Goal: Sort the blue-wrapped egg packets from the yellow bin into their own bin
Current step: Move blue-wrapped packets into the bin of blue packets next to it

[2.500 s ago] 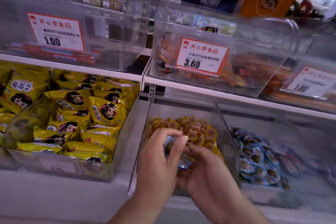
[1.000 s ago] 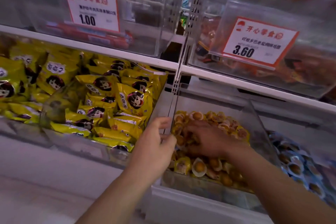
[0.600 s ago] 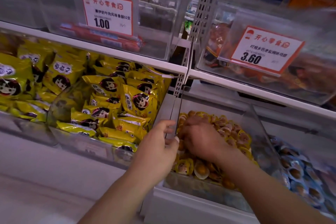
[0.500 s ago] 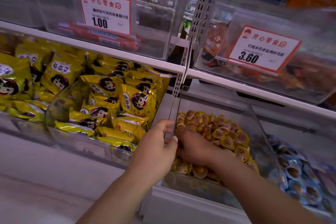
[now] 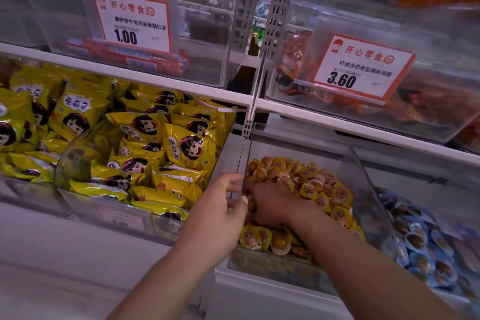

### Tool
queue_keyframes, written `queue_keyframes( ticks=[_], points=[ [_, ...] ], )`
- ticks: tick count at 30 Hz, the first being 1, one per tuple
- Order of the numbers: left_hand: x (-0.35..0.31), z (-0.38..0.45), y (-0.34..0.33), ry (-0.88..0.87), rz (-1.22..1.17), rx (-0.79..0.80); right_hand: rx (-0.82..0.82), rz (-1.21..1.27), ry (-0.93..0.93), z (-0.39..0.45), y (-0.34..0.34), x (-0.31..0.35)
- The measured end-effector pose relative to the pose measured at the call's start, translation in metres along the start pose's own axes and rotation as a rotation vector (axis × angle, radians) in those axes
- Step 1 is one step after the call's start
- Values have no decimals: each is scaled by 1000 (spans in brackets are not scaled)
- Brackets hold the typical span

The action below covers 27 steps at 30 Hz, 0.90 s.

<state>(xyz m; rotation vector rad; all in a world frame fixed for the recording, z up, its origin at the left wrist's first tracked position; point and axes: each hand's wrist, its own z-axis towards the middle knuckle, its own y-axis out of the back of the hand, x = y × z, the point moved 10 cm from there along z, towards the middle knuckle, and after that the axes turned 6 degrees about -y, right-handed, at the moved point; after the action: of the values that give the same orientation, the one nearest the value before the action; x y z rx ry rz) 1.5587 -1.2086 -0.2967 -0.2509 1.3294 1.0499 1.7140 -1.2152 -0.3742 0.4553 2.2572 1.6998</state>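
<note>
A clear bin (image 5: 363, 184) on the lower shelf holds a heap of yellow-wrapped egg packets (image 5: 319, 189). My right hand (image 5: 272, 205) is dug into the heap at its front left, knuckles up, with the fingertips buried among the packets. What they hold is hidden. My left hand (image 5: 220, 208) grips the bin's clear left wall, thumb on the inner side and fingers outside. To the right, a second bin holds blue-wrapped egg packets (image 5: 418, 239). No blue packet shows among the yellow ones.
A bin of yellow snack bags (image 5: 161, 148) fills the shelf to the left. Above it runs a white shelf rail (image 5: 124, 70) with clear bins carrying a 1.00 price card (image 5: 132, 21) and a 3.60 price card (image 5: 361, 67).
Earlier both hands held a blue packet before the bin. Since then my left hand took the bin wall, and my right hand slid through the yellow packets toward the front left.
</note>
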Motion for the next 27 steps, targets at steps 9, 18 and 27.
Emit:
queue_keyframes(
  ticks=[9, 18, 27],
  points=[
    [1, 0, 0, 7, -14, 0, 143, 135, 73, 11, -4, 6],
    [-18, -2, 10, -112, 117, -101, -204, 976, 28, -39, 62, -55],
    [-58, -15, -69, -174, -60, 19, -390, 1769, -242, -129, 29, -99]
  ],
)
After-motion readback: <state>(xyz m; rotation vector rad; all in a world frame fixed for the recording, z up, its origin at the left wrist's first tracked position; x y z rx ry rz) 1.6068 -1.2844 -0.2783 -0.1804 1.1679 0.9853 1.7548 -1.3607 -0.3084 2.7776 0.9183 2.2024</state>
